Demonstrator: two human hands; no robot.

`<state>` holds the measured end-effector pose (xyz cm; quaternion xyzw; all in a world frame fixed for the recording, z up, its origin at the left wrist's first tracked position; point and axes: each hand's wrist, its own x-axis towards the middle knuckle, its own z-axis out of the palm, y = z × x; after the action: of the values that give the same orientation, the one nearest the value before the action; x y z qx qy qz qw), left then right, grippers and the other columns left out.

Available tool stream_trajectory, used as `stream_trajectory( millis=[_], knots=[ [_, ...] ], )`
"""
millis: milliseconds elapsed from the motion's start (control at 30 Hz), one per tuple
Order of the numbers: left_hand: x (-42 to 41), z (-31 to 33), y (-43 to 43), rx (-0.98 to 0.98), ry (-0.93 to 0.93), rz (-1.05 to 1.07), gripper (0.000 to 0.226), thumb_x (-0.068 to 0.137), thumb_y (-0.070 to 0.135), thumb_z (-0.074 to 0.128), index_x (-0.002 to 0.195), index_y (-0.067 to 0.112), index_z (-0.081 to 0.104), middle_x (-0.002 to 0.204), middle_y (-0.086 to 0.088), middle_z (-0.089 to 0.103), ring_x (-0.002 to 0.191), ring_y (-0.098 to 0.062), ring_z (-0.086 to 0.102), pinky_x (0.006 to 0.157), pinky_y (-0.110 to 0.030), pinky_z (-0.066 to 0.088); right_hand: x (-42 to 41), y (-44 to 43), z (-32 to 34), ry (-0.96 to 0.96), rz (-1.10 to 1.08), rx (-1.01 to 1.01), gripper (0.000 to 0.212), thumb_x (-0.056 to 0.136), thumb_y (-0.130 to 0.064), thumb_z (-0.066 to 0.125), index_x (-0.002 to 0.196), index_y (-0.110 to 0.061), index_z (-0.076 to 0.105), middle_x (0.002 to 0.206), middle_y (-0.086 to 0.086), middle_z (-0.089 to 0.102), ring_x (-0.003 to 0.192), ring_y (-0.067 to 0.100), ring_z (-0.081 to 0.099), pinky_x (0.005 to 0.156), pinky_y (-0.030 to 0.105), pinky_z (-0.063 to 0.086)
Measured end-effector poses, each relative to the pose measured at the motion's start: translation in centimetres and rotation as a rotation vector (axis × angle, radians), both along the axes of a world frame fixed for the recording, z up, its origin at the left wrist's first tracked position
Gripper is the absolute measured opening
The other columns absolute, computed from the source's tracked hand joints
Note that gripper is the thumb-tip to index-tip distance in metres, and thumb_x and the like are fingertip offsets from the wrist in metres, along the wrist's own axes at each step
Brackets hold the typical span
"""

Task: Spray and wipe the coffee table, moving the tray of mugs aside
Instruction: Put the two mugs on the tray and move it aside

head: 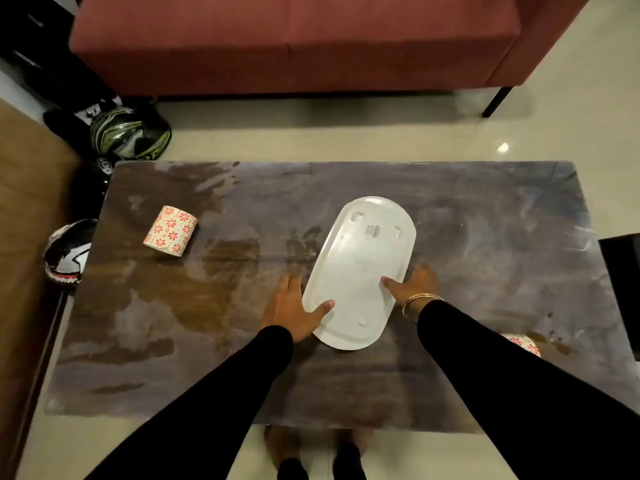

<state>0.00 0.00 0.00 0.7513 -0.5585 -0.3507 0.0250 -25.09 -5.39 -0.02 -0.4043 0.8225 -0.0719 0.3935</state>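
A white oval tray [360, 258] lies upside down on the dark coffee table [485, 271], its underside and a label showing. My left hand [294, 306] holds its near left edge, thumb on top and fingers under the rim. My right hand [412, 284] holds the near right edge the same way. A flower-patterned mug [170, 230] lies on its side at the table's left. A second patterned mug [523, 342] peeks out behind my right sleeve. The table top looks streaky and wet.
A red sofa [294, 46] stands beyond the table across a strip of pale floor. Helmets [131, 133] sit on the floor off the table's left corner, one [67, 251] beside its left edge. A dark object [623, 271] is at the right edge.
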Motion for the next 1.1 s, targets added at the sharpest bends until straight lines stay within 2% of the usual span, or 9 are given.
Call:
stream_trajectory(
  millis=[100, 233, 333, 400, 500, 667, 833, 967, 1100],
  knots=[
    [-0.7, -1.8, -0.5, 0.037, 0.065, 0.094, 0.101, 0.060, 0.087, 0.060, 0.139, 0.025, 0.047, 0.140, 0.001, 0.046, 0.128, -0.024, 0.052, 0.099, -0.037, 0.046, 0.6, -0.2, -1.4, -0.051, -0.161, -0.006, 0.077, 0.068, -0.048, 0.091, 0.118, -0.002, 0.054, 0.114, 0.013, 0.068, 0.093, 0.030, 0.065, 0.076, 0.036, 0.050],
    [-1.7, -3.6, 0.4, -0.084, 0.059, 0.101, 0.074, 0.060, 0.079, 0.067, 0.115, 0.031, 0.057, 0.114, 0.009, 0.044, 0.109, -0.018, 0.056, 0.087, -0.031, 0.051, 1.4, -0.4, -3.0, -0.100, -0.235, -0.059, 0.085, 0.058, -0.042, 0.097, 0.119, -0.002, 0.055, 0.111, 0.011, 0.069, 0.098, 0.032, 0.070, 0.083, 0.043, 0.060],
    [-2.4, -4.4, 1.1, -0.160, 0.050, 0.119, 0.078, 0.064, 0.079, 0.063, 0.124, 0.031, 0.052, 0.118, 0.008, 0.040, 0.117, -0.018, 0.047, 0.096, -0.033, 0.050, 1.2, -0.4, -3.7, -0.240, -0.316, -0.053, 0.056, 0.065, -0.029, 0.096, 0.105, -0.002, 0.068, 0.101, 0.012, 0.074, 0.088, 0.031, 0.074, 0.078, 0.045, 0.063],
    [-2.7, -4.6, 1.4, -0.163, 0.075, 0.131, 0.085, 0.066, 0.082, 0.059, 0.138, 0.038, 0.042, 0.117, 0.013, 0.030, 0.119, -0.016, 0.040, 0.099, -0.029, 0.043, 1.1, -0.4, -3.4, -0.345, -0.393, -0.106, 0.025, 0.074, -0.014, 0.091, 0.084, -0.007, 0.070, 0.087, 0.010, 0.075, 0.071, 0.024, 0.072, 0.061, 0.033, 0.061],
    [-3.1, -4.3, 1.8, -0.138, 0.133, 0.167, 0.095, 0.068, 0.088, 0.053, 0.150, 0.042, 0.037, 0.125, 0.016, 0.031, 0.123, -0.011, 0.039, 0.100, -0.023, 0.036, 1.1, -1.1, -0.9, -0.392, -0.393, -0.253, 0.016, 0.083, -0.008, 0.083, 0.084, -0.006, 0.067, 0.072, -0.002, 0.073, 0.053, 0.005, 0.067, 0.048, 0.018, 0.050],
    [-4.3, -0.6, 2.2, -0.395, 0.356, 0.216, 0.087, 0.073, 0.081, 0.060, 0.142, 0.027, 0.059, 0.129, 0.006, 0.061, 0.109, -0.008, 0.063, 0.091, -0.025, 0.056, 3.8, -2.8, 5.9, -0.538, -0.062, -0.426, 0.014, 0.086, -0.003, 0.078, 0.095, -0.010, 0.069, 0.090, 0.008, 0.077, 0.077, 0.024, 0.075, 0.064, 0.037, 0.061],
    [-3.0, 4.0, 1.2, -0.538, 0.636, 0.139, 0.056, 0.080, 0.068, 0.070, 0.122, 0.031, 0.072, 0.091, 0.011, 0.077, 0.080, -0.004, 0.074, 0.070, -0.017, 0.059, 9.2, -4.3, 7.9, -0.211, 0.357, -0.462, 0.017, 0.075, -0.008, 0.073, 0.069, -0.004, 0.057, 0.060, 0.003, 0.057, 0.052, 0.015, 0.049, 0.053, 0.024, 0.040],
    [-1.7, 4.4, 1.0, -0.453, 0.573, 0.103, 0.020, 0.079, 0.044, 0.079, 0.082, 0.028, 0.069, 0.050, 0.009, 0.057, 0.043, -0.003, 0.050, 0.046, -0.019, 0.043, 13.2, -3.9, 6.7, -0.035, 0.440, -0.382, 0.015, 0.074, -0.015, 0.068, 0.077, -0.014, 0.054, 0.078, 0.005, 0.056, 0.072, 0.027, 0.055, 0.063, 0.028, 0.044],
    [0.8, 1.6, 1.8, -0.382, 0.474, 0.213, 0.020, 0.084, 0.012, 0.068, 0.071, 0.027, 0.063, 0.047, 0.011, 0.049, 0.045, -0.003, 0.041, 0.050, -0.019, 0.037, 16.1, -4.4, 4.5, -0.038, 0.509, -0.277, 0.024, 0.082, -0.032, 0.074, 0.088, -0.015, 0.058, 0.092, 0.014, 0.066, 0.087, 0.036, 0.064, 0.068, 0.031, 0.044]
  ],
)
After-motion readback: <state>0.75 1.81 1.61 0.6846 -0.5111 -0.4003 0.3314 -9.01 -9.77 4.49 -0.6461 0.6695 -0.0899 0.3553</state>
